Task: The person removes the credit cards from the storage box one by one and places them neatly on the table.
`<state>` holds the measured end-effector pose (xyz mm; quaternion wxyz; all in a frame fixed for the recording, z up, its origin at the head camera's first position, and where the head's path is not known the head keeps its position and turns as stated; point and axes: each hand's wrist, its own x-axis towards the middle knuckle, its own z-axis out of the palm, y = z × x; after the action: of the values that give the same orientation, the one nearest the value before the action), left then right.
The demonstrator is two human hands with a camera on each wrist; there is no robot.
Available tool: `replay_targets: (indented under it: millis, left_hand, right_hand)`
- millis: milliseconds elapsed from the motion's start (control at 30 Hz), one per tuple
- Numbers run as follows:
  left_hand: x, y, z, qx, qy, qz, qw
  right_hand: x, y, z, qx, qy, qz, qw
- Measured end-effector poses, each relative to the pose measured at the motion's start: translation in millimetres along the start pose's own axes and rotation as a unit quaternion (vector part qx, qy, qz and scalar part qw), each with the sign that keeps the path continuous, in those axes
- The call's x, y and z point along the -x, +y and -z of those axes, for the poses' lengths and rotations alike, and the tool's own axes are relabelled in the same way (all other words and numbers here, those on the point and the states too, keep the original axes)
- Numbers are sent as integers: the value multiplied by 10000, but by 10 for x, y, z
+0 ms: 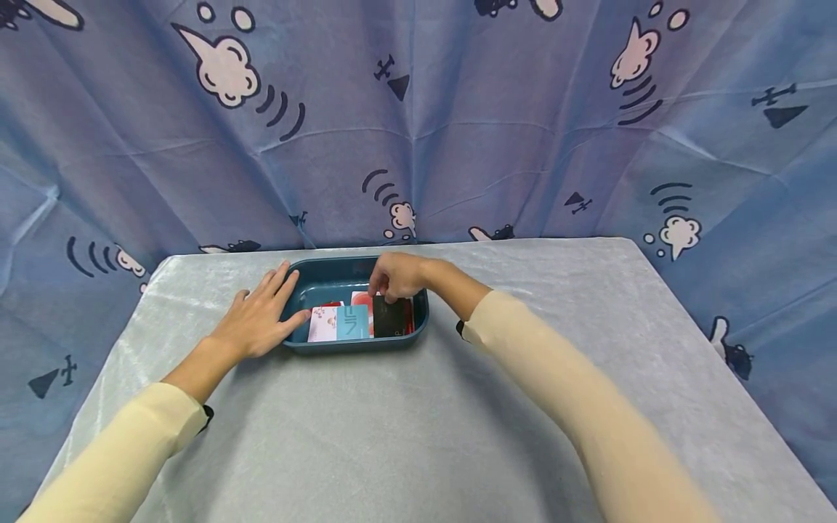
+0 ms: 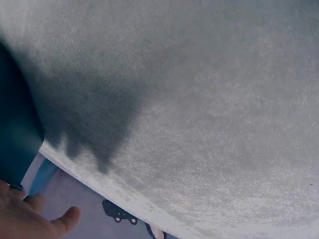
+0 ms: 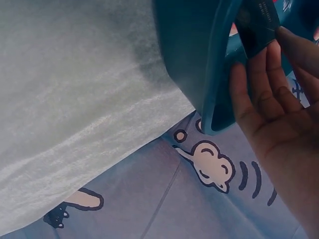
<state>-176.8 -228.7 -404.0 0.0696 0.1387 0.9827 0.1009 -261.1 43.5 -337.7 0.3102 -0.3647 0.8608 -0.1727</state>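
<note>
A dark teal plastic bin [image 1: 353, 347] stands on the table with several cards in it. My right hand [image 1: 400, 276] reaches into its right side and pinches a black card [image 1: 390, 318] between thumb and fingers. In the right wrist view the black card [image 3: 256, 25] shows at the thumb tip, over the bin's wall [image 3: 192, 64]. Left of it lie a light blue card [image 1: 353, 322] and a white card with a pink print [image 1: 323, 325]; red-and-white cards show partly behind. My left hand [image 1: 258, 316] rests with spread fingers on the bin's left rim.
The bin stands toward the back of a table with a pale grey cloth [image 1: 392, 428]. Behind and beside the table hangs a blue-purple curtain [image 1: 458, 145] with cartoon prints. The table's back edge runs just behind the bin.
</note>
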Motion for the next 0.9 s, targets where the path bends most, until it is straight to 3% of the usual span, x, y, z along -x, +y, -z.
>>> replay_targets:
  millis: [167, 567, 900]
  left_hand:
    - [12, 10, 5, 9, 17, 11, 10000]
    - [3, 5, 5, 47, 35, -9, 10000]
    - [3, 0, -2, 49, 25, -6, 10000]
  right_hand:
    - [5, 11, -16, 198, 109, 256, 9994]
    - [83, 14, 48, 374, 310, 264, 9985]
    - [244, 137, 242, 105, 835, -125, 9964]
